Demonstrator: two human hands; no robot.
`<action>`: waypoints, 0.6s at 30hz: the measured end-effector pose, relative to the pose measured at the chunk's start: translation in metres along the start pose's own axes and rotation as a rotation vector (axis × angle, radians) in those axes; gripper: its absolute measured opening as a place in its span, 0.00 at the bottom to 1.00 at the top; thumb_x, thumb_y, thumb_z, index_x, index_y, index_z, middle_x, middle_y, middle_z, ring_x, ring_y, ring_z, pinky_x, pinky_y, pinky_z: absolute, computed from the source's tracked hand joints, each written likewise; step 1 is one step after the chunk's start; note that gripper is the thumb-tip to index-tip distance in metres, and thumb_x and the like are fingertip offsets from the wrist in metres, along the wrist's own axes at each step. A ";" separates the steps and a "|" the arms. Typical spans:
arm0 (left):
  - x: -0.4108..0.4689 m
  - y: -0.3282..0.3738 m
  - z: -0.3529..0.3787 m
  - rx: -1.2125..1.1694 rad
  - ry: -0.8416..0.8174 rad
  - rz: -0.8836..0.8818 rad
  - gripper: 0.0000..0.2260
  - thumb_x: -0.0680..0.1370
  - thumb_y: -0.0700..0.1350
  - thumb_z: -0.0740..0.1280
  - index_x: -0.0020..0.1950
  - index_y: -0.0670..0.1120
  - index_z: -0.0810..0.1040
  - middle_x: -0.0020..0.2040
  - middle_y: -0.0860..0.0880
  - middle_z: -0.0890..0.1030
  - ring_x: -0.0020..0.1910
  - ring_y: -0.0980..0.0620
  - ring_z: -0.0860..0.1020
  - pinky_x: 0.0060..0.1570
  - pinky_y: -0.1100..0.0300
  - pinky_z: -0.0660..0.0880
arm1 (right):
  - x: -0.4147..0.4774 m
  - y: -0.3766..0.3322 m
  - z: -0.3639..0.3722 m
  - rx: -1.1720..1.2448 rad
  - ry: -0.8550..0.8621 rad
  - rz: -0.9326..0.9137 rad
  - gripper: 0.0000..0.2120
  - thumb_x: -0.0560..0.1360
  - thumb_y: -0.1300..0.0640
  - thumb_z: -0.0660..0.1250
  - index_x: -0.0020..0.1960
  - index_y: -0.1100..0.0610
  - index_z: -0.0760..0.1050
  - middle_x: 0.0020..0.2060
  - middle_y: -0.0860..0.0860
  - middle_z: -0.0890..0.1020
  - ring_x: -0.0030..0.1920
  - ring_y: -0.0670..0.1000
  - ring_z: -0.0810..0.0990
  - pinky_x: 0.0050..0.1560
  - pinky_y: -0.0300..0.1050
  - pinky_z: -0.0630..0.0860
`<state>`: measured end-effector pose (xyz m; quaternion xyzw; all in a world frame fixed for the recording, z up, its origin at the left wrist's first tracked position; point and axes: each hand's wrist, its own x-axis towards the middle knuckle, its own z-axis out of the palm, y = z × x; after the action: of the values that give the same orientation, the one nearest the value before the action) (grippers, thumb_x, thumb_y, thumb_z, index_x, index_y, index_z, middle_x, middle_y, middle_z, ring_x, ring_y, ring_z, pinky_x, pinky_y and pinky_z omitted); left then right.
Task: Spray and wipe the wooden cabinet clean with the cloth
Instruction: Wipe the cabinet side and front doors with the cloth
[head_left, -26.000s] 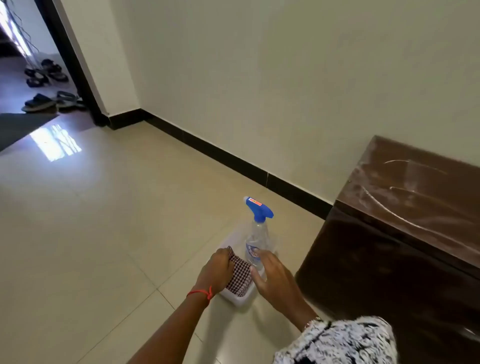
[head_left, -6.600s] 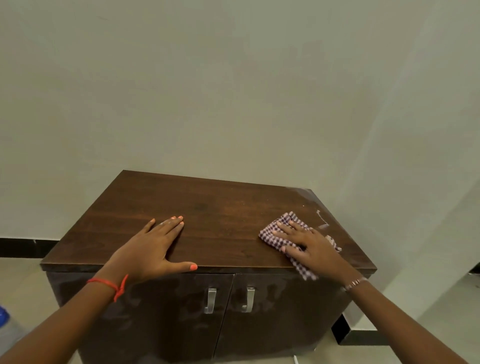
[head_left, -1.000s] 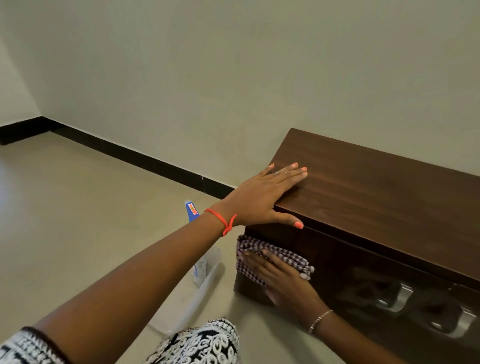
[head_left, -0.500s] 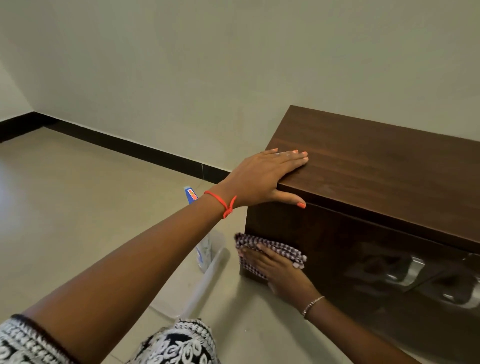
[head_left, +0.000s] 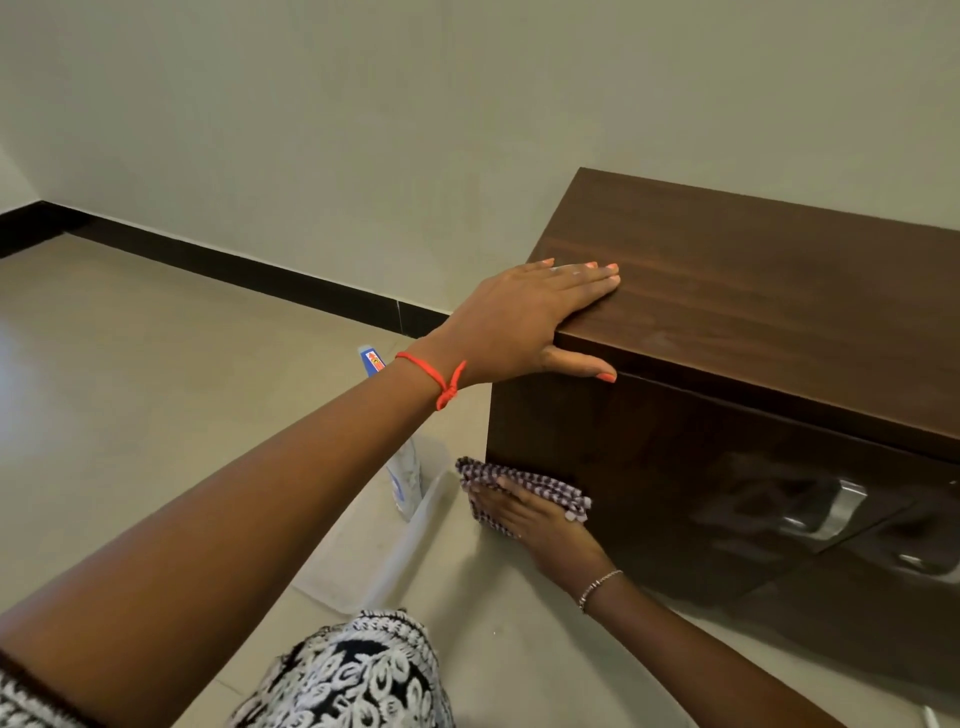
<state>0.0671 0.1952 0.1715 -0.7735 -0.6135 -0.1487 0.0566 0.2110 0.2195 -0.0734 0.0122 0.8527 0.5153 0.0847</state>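
Note:
The dark wooden cabinet stands against the wall at the right, its glossy doors with metal handles facing me. My left hand lies flat on the cabinet's front left top corner, thumb over the front edge. My right hand presses the purple checked cloth against the lower left corner of the cabinet front, near the floor. The spray bottle with a blue head stands on the floor behind my left forearm, mostly hidden.
A white shallow tray lies on the tiled floor left of the cabinet, holding the bottle. A black skirting board runs along the wall. My patterned clothing fills the bottom centre.
My right hand has slid the cloth further down the cabinet's left front edge toward the floor. My left hand stays on the top corner.

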 end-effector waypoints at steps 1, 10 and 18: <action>0.000 0.000 0.000 -0.001 0.001 0.000 0.37 0.71 0.65 0.61 0.74 0.49 0.56 0.75 0.52 0.58 0.73 0.55 0.55 0.68 0.64 0.45 | -0.008 -0.008 0.009 -0.034 -0.095 -0.044 0.40 0.72 0.50 0.63 0.75 0.60 0.46 0.75 0.53 0.51 0.75 0.51 0.49 0.69 0.64 0.30; 0.000 0.000 0.000 -0.019 0.002 -0.009 0.37 0.71 0.65 0.62 0.74 0.49 0.56 0.75 0.52 0.58 0.73 0.56 0.55 0.68 0.65 0.46 | -0.039 -0.013 0.024 -0.067 0.087 0.100 0.34 0.73 0.54 0.49 0.74 0.63 0.39 0.74 0.60 0.40 0.74 0.59 0.37 0.70 0.60 0.30; 0.001 -0.003 0.003 -0.013 0.005 0.001 0.38 0.70 0.66 0.61 0.74 0.50 0.56 0.75 0.53 0.58 0.73 0.57 0.55 0.68 0.65 0.46 | 0.008 -0.054 0.017 -0.117 0.067 -0.242 0.47 0.62 0.80 0.55 0.74 0.60 0.38 0.74 0.55 0.40 0.74 0.52 0.47 0.69 0.51 0.39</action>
<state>0.0647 0.1980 0.1690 -0.7737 -0.6121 -0.1546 0.0531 0.2090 0.2102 -0.1295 -0.1129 0.8187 0.5504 0.1182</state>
